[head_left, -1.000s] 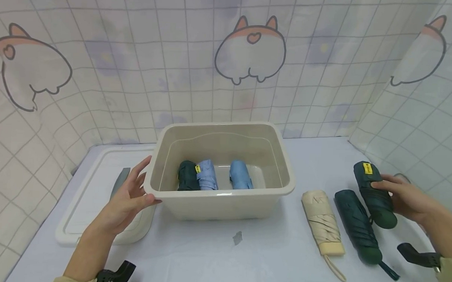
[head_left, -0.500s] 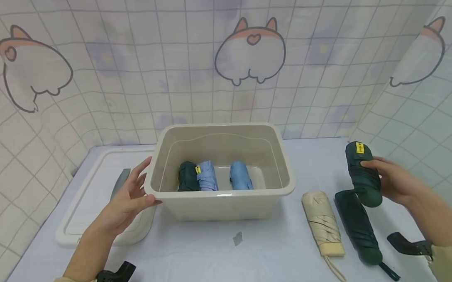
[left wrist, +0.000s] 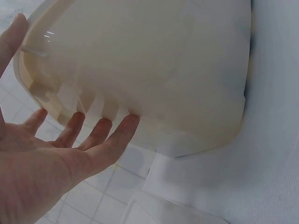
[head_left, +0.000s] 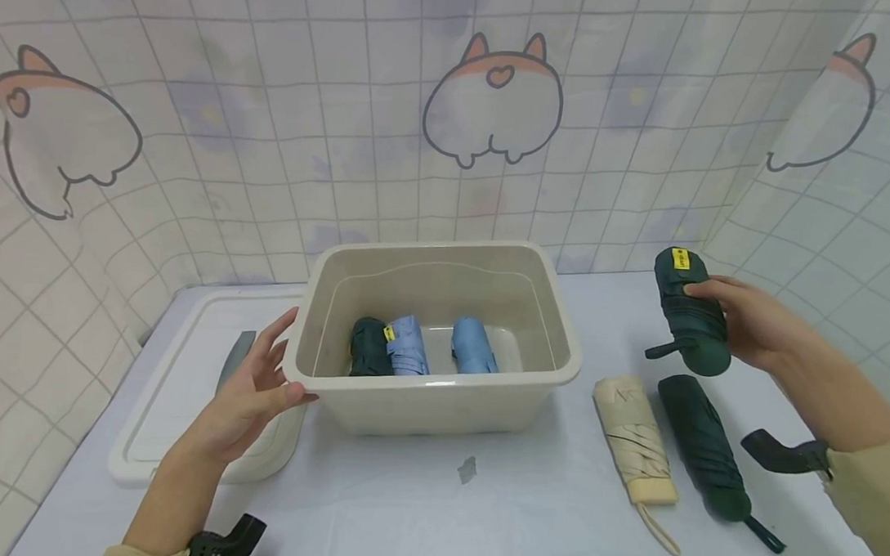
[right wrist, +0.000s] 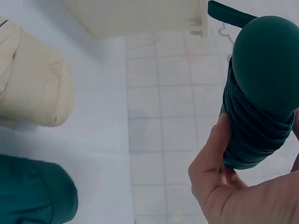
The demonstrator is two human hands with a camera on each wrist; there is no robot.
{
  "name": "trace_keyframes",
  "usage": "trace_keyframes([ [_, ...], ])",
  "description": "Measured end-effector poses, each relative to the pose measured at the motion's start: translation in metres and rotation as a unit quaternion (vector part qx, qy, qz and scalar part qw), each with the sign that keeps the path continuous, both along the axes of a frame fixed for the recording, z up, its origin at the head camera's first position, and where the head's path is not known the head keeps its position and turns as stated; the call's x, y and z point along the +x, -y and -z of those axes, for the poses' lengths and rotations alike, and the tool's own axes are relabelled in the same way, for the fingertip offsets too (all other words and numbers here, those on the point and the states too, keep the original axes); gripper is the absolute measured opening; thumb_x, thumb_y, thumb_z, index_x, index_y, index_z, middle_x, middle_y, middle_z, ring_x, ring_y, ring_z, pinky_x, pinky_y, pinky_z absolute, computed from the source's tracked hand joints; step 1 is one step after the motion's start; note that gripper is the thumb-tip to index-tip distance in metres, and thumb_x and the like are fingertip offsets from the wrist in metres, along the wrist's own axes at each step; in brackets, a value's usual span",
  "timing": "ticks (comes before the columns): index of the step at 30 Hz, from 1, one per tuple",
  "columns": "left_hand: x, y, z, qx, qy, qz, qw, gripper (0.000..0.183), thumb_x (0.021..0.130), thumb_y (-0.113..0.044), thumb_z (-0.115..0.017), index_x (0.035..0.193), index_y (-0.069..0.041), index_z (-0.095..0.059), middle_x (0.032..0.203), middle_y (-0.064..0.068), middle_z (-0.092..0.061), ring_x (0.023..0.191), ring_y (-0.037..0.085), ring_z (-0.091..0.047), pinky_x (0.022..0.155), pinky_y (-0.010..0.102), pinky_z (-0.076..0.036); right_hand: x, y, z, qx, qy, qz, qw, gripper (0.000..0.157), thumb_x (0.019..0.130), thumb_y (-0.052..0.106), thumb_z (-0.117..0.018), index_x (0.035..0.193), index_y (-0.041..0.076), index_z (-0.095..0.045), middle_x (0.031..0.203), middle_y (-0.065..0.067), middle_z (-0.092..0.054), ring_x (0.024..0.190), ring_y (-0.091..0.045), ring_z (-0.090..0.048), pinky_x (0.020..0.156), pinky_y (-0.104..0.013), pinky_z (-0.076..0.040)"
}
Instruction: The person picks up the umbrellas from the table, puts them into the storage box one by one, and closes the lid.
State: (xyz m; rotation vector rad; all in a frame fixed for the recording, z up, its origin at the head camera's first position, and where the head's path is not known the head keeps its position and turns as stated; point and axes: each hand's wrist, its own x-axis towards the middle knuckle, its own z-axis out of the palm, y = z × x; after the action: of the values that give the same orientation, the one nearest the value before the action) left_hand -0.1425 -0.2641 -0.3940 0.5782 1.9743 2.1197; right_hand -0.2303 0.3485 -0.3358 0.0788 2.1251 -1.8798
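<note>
Umbrella (head_left: 691, 316) sits mid-length in the right grip (head_left: 757, 323), both ends protruding.

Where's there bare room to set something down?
Bare: the white tabletop in front of the cream rectangular plastic bin, left of the folded beige fabric umbrella, save a grey patch. Crowded: right, by that umbrella and a folded dark green fabric umbrella; left, by the flat white plastic lid.

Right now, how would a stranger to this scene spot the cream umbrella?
Start at the large open bin on the white table. To its right lies the cream umbrella, a cord loop at its near end. Its pale cloth sets it apart from the dark green umbrella beside it.
</note>
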Motion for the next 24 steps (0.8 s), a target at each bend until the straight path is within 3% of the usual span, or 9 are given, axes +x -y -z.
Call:
trace_keyframes([
  [7,0.001,-0.002,-0.001,0.007,0.001,0.001,1.0,0.092,0.098,-0.001,-0.068,0.165,-0.027,-0.011,0.163,0.014,-0.018,0.14,0.027,-0.039,0.098,0.04,-0.051,-0.007,0.019,-0.017,-0.011,0.004,-0.004,1.0,0.078,0.106,0.027,-0.056,0.161,0.007,-0.005,0.131,-0.01,-0.037,0.094,-0.016,-0.066,0.081,-0.035,-0.058],
  [17,0.001,-0.001,-0.002,0.004,-0.001,-0.001,1.0,0.093,0.097,0.0,-0.068,0.165,-0.026,-0.011,0.163,0.015,-0.019,0.14,0.027,-0.041,0.098,0.04,-0.051,-0.019,0.048,-0.039,0.045,-0.004,-0.023,0.999,0.085,0.106,0.032,-0.057,0.162,0.004,0.0,0.142,-0.015,-0.032,0.096,-0.015,-0.067,0.085,-0.035,-0.058],
  [24,0.001,0.0,-0.001,0.003,0.0,0.0,1.0,0.092,0.097,0.0,-0.067,0.165,-0.026,-0.01,0.163,0.015,-0.019,0.14,0.028,-0.041,0.097,0.041,-0.051,-0.022,0.072,-0.05,0.056,-0.012,-0.029,0.998,0.086,0.105,0.031,-0.058,0.162,0.002,-0.001,0.152,-0.022,-0.026,0.106,-0.023,-0.062,0.093,-0.04,-0.055],
])
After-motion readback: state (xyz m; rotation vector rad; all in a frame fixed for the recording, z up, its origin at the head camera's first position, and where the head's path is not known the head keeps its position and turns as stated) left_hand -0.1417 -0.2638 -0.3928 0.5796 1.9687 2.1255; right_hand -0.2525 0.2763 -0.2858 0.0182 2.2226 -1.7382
